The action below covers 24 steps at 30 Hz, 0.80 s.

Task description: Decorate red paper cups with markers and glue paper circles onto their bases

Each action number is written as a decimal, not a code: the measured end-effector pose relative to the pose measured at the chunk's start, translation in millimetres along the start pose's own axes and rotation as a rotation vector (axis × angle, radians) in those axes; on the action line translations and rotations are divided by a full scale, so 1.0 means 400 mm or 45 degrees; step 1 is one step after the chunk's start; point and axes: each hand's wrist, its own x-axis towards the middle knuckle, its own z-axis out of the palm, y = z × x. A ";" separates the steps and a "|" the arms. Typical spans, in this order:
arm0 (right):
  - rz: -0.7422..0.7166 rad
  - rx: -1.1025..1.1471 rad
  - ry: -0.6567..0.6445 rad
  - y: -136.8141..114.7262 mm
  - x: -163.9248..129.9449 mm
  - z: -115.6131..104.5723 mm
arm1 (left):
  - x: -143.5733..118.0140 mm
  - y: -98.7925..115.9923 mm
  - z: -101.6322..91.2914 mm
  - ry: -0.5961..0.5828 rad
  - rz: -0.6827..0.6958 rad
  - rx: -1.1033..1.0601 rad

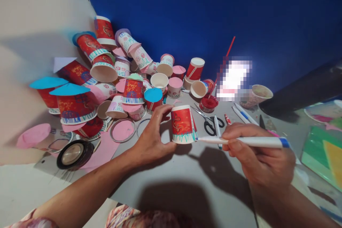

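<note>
Head view: your left hand [151, 142] steadies the upturned cup [184, 124] on the desk [187, 185] between your 2 hands. Your right hand [260, 156] grips a pen [248, 141], tip at the rim, drawing the fringe; next likely needs turning the cup.

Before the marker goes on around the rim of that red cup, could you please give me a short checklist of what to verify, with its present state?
1. Left hand steadies the red cup: ok, thumb and fingers grip its side.
2. Cup stands upside down, wide rim on the table: ok.
3. Right hand holds the marker firmly: ok, fingers wrapped around the barrel.
4. Marker tip meets the cup: ok, it touches the teal band at the rim.
5. Scissors clear of the cup: ok, they lie behind it, apart.
6. Ink still flowing: cannot tell.
</note>
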 end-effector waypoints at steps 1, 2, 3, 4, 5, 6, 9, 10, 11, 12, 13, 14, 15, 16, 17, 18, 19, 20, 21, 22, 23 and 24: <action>0.000 -0.006 -0.022 0.001 0.000 0.000 | 0.000 -0.001 0.000 0.000 -0.006 -0.001; -0.001 -0.017 -0.036 0.001 0.002 0.001 | 0.000 -0.002 0.000 0.002 -0.012 -0.002; -0.001 -0.031 -0.042 0.002 0.004 0.001 | 0.000 -0.002 0.001 0.002 -0.012 0.000; -0.004 -0.047 -0.045 0.001 0.006 0.001 | 0.000 -0.001 0.001 0.002 -0.010 0.001; -0.009 -0.067 -0.053 0.000 0.008 0.001 | 0.000 0.000 0.001 0.000 -0.008 0.003; -0.016 -0.090 -0.061 -0.001 0.010 0.000 | 0.000 0.001 0.000 0.000 -0.008 0.005; -0.021 -0.141 -0.077 -0.004 0.014 0.000 | 0.001 0.005 0.000 0.011 -0.018 0.017; -0.018 -0.141 -0.071 -0.003 0.013 0.001 | 0.001 0.006 0.000 0.015 -0.022 0.023; -0.011 -0.131 -0.057 -0.003 0.012 0.002 | 0.001 0.007 0.000 0.018 -0.023 0.030; -0.008 -0.109 -0.036 -0.002 0.010 0.003 | 0.001 0.007 0.000 0.020 -0.020 0.040; -0.006 -0.085 -0.018 -0.001 0.008 0.004 | 0.001 0.006 0.000 0.018 -0.015 0.052; -0.005 -0.065 -0.005 0.000 0.006 0.005 | 0.001 0.006 0.001 0.016 -0.006 0.066; -0.006 -0.053 -0.004 0.001 0.005 0.007 | 0.001 0.005 0.001 0.014 0.007 0.082; -0.008 -0.049 -0.016 0.001 0.005 0.008 | 0.001 0.004 0.001 0.012 0.021 0.098; -0.013 -0.050 -0.040 0.001 0.005 0.009 | 0.001 0.003 0.001 0.011 0.033 0.114; -0.020 -0.057 -0.068 0.000 0.006 0.010 | 0.000 0.003 0.001 0.010 0.040 0.126; -0.024 -0.071 -0.095 0.000 0.007 0.010 | 0.000 0.003 0.001 0.010 0.042 0.135; -0.026 -0.090 -0.117 -0.001 0.008 0.009 | 0.001 0.004 0.001 0.011 0.038 0.143; -0.033 -0.107 -0.124 -0.001 0.009 0.009 | 0.001 0.005 0.001 0.011 0.030 0.152; -0.045 -0.121 -0.119 -0.001 0.010 0.008 | 0.001 0.006 0.000 0.009 0.021 0.162; -0.059 -0.133 -0.110 -0.001 0.010 0.008 | 0.002 0.007 0.000 0.004 0.019 0.174; -0.070 -0.139 -0.106 -0.001 0.011 0.008 | 0.002 0.008 0.000 0.000 0.026 0.186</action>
